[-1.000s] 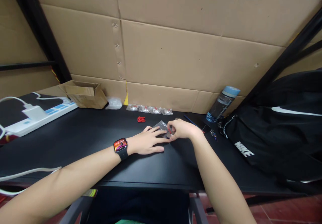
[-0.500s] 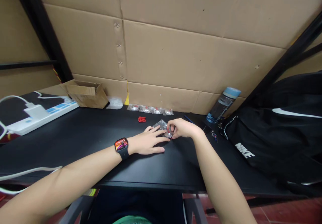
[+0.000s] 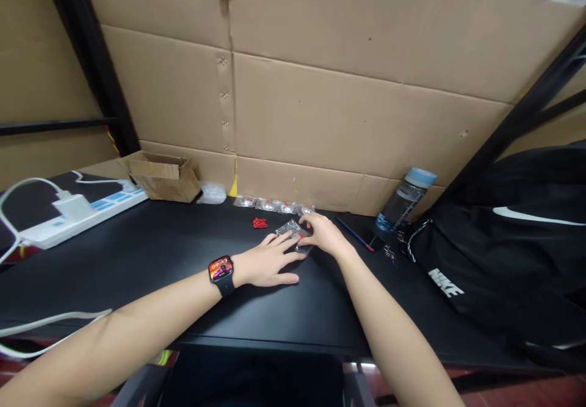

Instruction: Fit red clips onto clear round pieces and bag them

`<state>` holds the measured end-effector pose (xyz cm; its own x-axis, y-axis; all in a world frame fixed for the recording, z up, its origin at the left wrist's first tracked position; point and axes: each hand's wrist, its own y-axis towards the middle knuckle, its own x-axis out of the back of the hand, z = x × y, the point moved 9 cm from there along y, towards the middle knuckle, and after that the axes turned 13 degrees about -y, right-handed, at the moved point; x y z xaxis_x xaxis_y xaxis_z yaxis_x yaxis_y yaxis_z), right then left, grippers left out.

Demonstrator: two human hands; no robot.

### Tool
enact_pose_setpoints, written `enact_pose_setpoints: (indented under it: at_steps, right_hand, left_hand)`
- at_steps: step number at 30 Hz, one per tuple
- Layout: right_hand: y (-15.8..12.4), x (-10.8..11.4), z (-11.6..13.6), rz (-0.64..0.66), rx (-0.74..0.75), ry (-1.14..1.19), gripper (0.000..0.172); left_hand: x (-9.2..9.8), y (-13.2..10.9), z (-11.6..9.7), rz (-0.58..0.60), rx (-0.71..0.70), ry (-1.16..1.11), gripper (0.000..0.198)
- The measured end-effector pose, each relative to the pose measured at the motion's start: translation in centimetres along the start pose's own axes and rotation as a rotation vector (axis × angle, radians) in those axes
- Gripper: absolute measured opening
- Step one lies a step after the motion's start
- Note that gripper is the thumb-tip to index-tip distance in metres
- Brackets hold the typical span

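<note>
A small clear plastic bag (image 3: 284, 227) with a shiny round item and something red in it lies on the black table. My left hand (image 3: 268, 263) rests flat with its fingers spread, the fingertips pressing on the near left part of the bag. Over the bag's right side is my right hand (image 3: 323, 234), thumb and forefinger apart and touching the bag. My fingers partly cover the round item. A little pile of red pieces (image 3: 259, 223) lies left of the bag. Behind it, several similar filled bags (image 3: 268, 204) stand in a row along the cardboard wall.
An open cardboard box (image 3: 167, 181) and clear plastic bags (image 3: 212, 193) stand at the back left, beside a white power strip (image 3: 59, 227). On the right are a blue pen (image 3: 354, 233), a water bottle (image 3: 403, 202), a small keychain (image 3: 390, 254) and a black backpack (image 3: 513, 266).
My right hand has spread its thumb and forefinger from a pinch at the round item and moved slightly left. My left hand stays flat on the bag. The view has tilted up.
</note>
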<state>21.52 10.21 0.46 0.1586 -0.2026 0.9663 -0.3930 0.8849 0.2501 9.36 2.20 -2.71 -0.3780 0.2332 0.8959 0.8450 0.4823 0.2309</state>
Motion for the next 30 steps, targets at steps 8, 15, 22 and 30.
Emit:
enact_pose_setpoints:
  at_steps: [8, 15, 22, 30]
  right_hand:
    - [0.6, -0.5, 0.9, -0.131, -0.073, -0.182, 0.038]
    - [0.5, 0.1, 2.4, -0.046, 0.129, 0.163, 0.043]
    - [0.2, 0.0, 0.4, -0.002, 0.145, 0.326, 0.031]
    - [0.3, -0.1, 1.0, 0.026, 0.166, 0.29, 0.011]
  left_hand:
    - [1.5, -0.2, 0.8, -0.039, 0.034, 0.03, 0.045]
    - [4.9, 0.0, 1.7, -0.231, 0.044, -0.034, 0.026]
    - [5.2, -0.2, 5.6, -0.356, 0.173, -0.032, 0.038]
    - [5.1, 0.0, 5.8, -0.386, 0.195, -0.048, 0.017]
